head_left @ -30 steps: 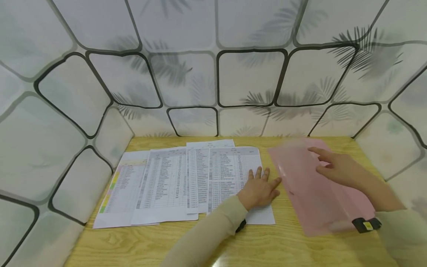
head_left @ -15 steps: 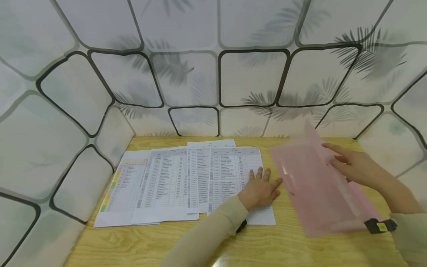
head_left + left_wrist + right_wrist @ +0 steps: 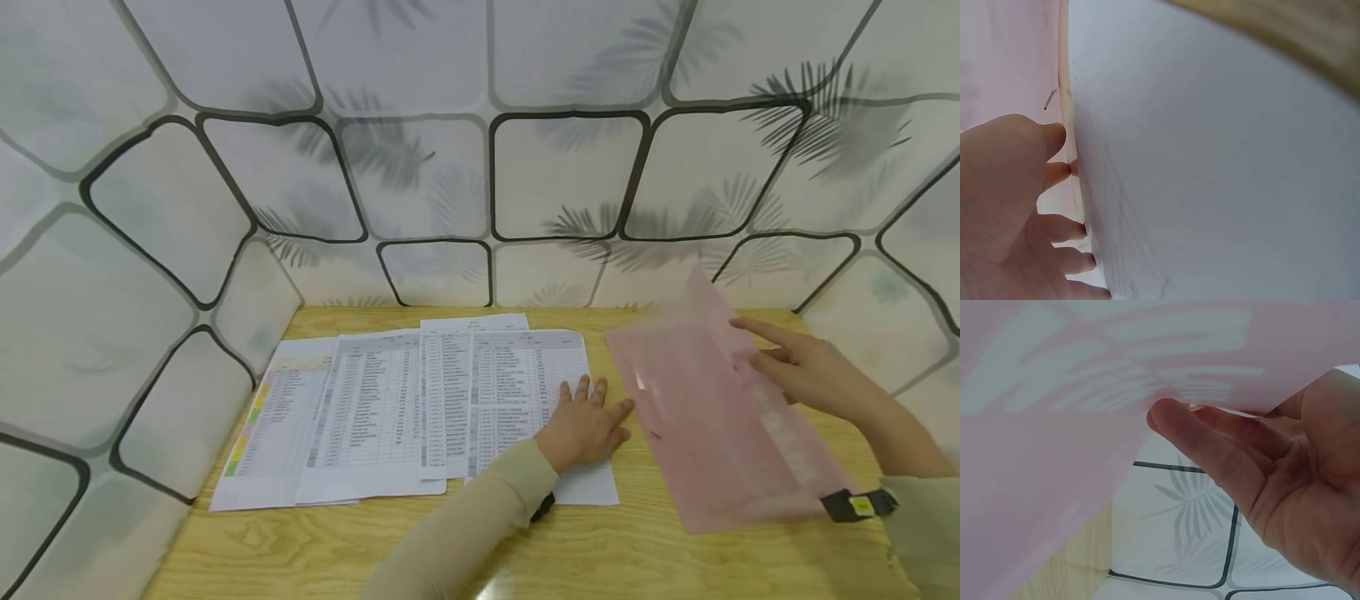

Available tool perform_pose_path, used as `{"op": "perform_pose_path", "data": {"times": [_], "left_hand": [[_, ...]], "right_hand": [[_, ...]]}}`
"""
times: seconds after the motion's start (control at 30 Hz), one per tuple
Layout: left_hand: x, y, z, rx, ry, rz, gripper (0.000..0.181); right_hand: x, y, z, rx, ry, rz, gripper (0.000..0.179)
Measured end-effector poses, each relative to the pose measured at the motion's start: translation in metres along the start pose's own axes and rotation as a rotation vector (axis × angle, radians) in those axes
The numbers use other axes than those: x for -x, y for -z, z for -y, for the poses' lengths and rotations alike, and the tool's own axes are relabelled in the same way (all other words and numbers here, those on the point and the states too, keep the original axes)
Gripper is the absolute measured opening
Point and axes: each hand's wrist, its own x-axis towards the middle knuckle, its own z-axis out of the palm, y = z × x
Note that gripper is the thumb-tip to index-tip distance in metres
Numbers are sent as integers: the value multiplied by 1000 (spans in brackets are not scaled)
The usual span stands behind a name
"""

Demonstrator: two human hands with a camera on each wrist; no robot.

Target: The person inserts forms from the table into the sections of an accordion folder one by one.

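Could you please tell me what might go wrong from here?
The raised flap of the pink folder might slip free, since the right hand pinches only its edge.
The folder could slide on the wooden table, as the left hand rests by the rightmost printed sheet instead of steadying it.
If the left hand drags sideways, that sheet may shift and disturb the overlapping one beside it.
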Motion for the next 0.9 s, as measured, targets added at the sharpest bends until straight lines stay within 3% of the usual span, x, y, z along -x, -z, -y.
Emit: {"op": "perform_pose_path", "data": {"times": [0.3,0.53,0.77,0.9], "left_hand": [[-1,3,11,109,-34,-50,54],[15,19,41,179,-67,-198,53],[42,31,77,340,-1,-298,51],[54,32,100,467,60,-350,51]], "right_hand": [[-3,-7,4,-20,32,-22,58],[-4,-8,10,-21,20,-18,57],[-3,-10,11,-10,81,-52,50],[-3,-11,14,17,59,-49,48]]}}
